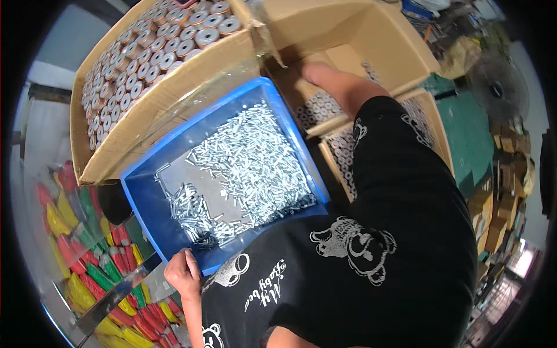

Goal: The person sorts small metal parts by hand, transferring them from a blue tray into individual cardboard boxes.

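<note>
My left hand (pixel 184 272) is closed at the near left corner of a blue plastic bin (pixel 165 145), with the thumb and curled fingers against its rim; anything inside that fist is hidden. In the bin lie a great many small shiny metal pins (pixel 255 156), heaped toward the right, with a smaller pile (pixel 191 211) at the lower left. My right arm reaches over into a cardboard box (pixel 400 37). Inside it my right hand (pixel 318 72) is low over the bottom, its fingers out of sight. Grey cylindrical parts (pixel 322 107) stand in rows near that hand.
At the far left a large cardboard box (pixel 168 95) is filled with round spool-like parts (pixel 139 69). Another carton (pixel 444 142) of similar parts stands under my right arm. Red, yellow and green wrapped bundles (pixel 110 264) lie at left. A fan (pixel 496 90) stands at far right.
</note>
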Tool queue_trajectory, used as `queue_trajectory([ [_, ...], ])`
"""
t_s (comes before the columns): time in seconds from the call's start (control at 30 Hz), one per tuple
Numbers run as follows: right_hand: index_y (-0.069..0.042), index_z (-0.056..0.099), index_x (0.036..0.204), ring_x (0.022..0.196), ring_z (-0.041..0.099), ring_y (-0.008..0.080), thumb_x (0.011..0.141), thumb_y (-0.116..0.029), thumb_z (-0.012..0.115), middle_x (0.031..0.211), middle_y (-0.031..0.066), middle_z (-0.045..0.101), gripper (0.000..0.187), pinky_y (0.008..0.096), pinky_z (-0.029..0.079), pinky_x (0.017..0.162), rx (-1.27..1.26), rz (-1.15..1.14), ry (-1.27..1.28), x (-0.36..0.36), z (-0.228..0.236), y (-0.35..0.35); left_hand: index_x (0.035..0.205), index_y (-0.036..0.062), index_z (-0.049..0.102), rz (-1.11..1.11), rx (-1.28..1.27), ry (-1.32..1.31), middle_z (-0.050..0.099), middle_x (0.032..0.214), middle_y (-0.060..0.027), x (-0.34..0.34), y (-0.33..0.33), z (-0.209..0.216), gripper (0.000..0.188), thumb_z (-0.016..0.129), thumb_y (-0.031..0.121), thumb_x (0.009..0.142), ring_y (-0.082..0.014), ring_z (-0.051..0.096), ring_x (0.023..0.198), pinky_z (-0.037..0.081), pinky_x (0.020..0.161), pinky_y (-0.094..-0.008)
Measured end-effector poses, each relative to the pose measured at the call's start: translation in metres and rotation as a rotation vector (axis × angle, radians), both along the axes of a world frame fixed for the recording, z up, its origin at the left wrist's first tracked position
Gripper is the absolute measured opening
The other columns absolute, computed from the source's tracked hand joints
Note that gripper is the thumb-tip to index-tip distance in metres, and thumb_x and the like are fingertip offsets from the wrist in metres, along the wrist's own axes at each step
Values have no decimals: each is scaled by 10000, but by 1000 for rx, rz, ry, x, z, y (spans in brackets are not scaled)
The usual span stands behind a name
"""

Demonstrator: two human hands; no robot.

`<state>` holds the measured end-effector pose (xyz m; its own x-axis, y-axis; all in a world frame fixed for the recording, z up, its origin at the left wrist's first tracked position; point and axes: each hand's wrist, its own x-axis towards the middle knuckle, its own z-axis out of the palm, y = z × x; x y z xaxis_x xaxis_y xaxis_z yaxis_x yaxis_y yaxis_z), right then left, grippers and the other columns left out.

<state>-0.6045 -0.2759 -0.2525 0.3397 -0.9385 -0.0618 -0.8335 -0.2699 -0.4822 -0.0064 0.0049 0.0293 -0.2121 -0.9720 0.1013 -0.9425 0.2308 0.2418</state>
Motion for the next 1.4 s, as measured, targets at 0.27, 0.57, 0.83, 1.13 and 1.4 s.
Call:
queue_trajectory([
  [0.27, -77, 694, 775, 630, 617, 284, 780, -200, 616, 722, 132, 655, 145, 435, 473, 556, 316, 5, 296, -97, -171, 0, 789, 40, 667, 14, -43, 31, 601, 641, -101, 0, -3, -3, 88, 628, 87, 852, -281, 585, 550, 445, 538, -388],
  [0.57, -78, 595, 949, 461, 382, 46, 942, -305, 644, 697, 3, 542, 232, 198, 265, 379, 986, -352, -1004, -13, 184, 1, 744, 53, 651, -56, -117, 107, 590, 617, -102, 0, -11, 4, 81, 660, 96, 811, -295, 595, 545, 470, 532, -402],
  [0.83, -51, 633, 1230, 722, 564, 81, 941, -283, 617, 897, 15, 639, 371, 243, 450, 622, 21, 93, -502, 239, 437, 7, 638, 60, 551, -39, -166, 163, 566, 599, -125, 10, 6, 5, 215, 653, 128, 814, -327, 594, 557, 473, 531, -434],
  [1.13, -29, 373, 1387, 1123, 621, 390, 860, -298, 640, 1203, 270, 631, 649, 480, 490, 963, -234, -249, 373, 344, 360, -125, 644, 62, 575, -81, -192, 355, 590, 606, -128, 21, 4, -7, 227, 646, 168, 832, -343, 614, 575, 490, 537, -464],
  [1.4, -120, 521, 1286, 974, 649, 408, 869, -239, 676, 983, 272, 667, 461, 473, 505, 840, -556, -95, 266, 297, 351, -120, 648, 68, 571, -165, -216, 396, 600, 608, -131, 24, -1, -10, 215, 641, 168, 825, -347, 620, 566, 497, 530, -465],
])
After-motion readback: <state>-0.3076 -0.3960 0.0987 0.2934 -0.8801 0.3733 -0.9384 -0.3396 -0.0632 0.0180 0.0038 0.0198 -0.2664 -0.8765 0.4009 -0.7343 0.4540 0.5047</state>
